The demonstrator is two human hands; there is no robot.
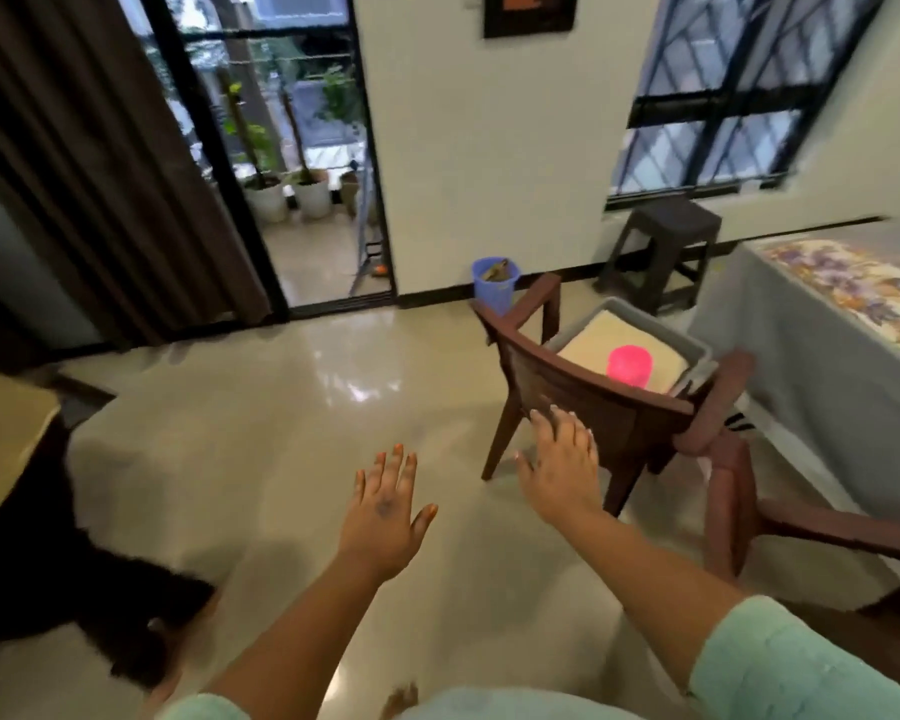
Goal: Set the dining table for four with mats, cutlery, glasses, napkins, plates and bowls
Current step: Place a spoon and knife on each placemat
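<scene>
- Both hands reach forward over a glossy tiled floor (261, 439), palms down, fingers straight and spread, holding nothing.
- The left hand (385, 517) hovers over bare floor near the centre of the view, touching nothing.
- The right hand (562, 470) is stretched toward the back of a brown armchair (593, 402); its fingertips (539, 419) overlap the chair's backrest, though motion blur leaves it unclear whether they touch it.
- On the armchair's seat sits a grey bin (697, 350) with a cream-coloured surface inside, and a bright pink cup (630, 367) stands on that surface.
- To the right, the dining counter (801, 366) is draped in a grey cloth; one floral mat (848, 288) lies on its top, near the far edge.
- A second brown chair (780, 517) stands at the near right, beside the counter.
- A blue wastebasket (494, 283) stands against the far wall, just behind the armchair; a dark stool (666, 241) stands under the barred window (739, 90) to the right.
- At far left, a brown curtain (100, 163) hangs beside a glass door (281, 148), with potted plants (287, 194) outside.
- Pale green sleeves (780, 662) cover both arms at the bottom edge.
</scene>
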